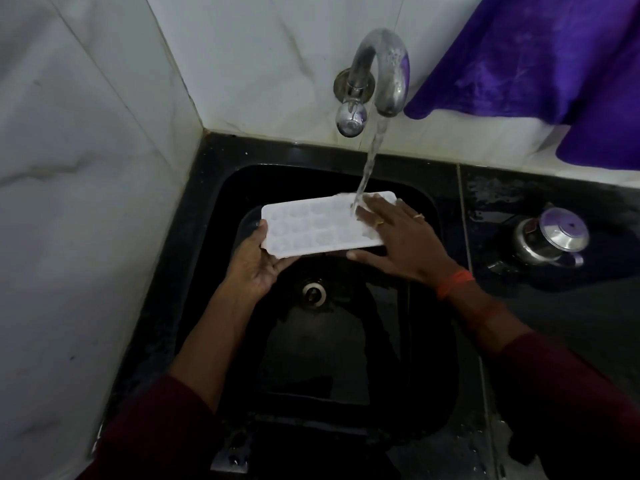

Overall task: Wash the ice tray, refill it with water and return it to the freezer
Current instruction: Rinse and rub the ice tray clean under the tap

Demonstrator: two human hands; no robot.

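Observation:
A white ice tray (311,225) with several round cells is held level over the black sink (433,216). My left hand (251,265) grips its left end, thumb on top and fingers underneath. My right hand (398,237) lies flat with straight fingers on the tray's right end. Water runs from the curved metal tap (384,71) and lands on the tray by my right fingertips.
The sink drain (313,292) lies below the tray. A steel kettle-like pot (550,237) stands on the wet black counter (519,195) to the right. A purple cloth (540,57) hangs at the upper right. White tiled walls close the left and back.

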